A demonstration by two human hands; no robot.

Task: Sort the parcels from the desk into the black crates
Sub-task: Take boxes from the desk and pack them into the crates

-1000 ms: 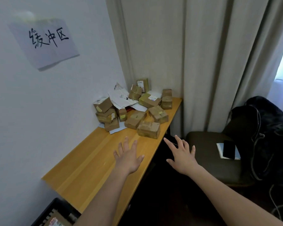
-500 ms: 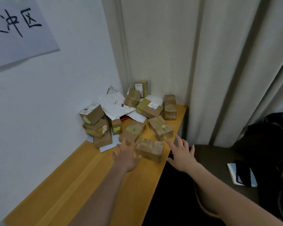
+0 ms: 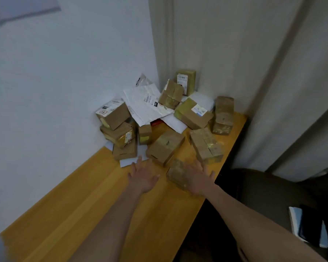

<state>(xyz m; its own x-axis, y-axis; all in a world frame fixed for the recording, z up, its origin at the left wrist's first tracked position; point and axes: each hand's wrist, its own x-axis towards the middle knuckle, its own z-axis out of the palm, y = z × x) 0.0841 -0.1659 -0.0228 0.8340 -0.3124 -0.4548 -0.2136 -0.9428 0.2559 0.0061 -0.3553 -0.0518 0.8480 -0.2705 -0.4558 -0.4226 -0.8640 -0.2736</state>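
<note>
The wooden desk (image 3: 95,214) ran along the white wall (image 3: 64,82) into the corner, where a pale curtain (image 3: 235,53) hung; at its far end sat the heap of parcels (image 3: 178,118), brown taped boxes with white mailers (image 3: 146,104) lying among them; to the right, lower down, a dark seat (image 3: 263,195) carried a notebook with a phone on it (image 3: 309,227); no crate was in sight. The nearest box (image 3: 175,172) lay at the desk's front edge, just apart from the heap; the right hand (image 3: 196,179) lay over it with fingers spread and straight, though blur hid whether it pressed down; the left hand (image 3: 143,175) hovered just beside it, fingers also straight and apart, holding nothing.
</note>
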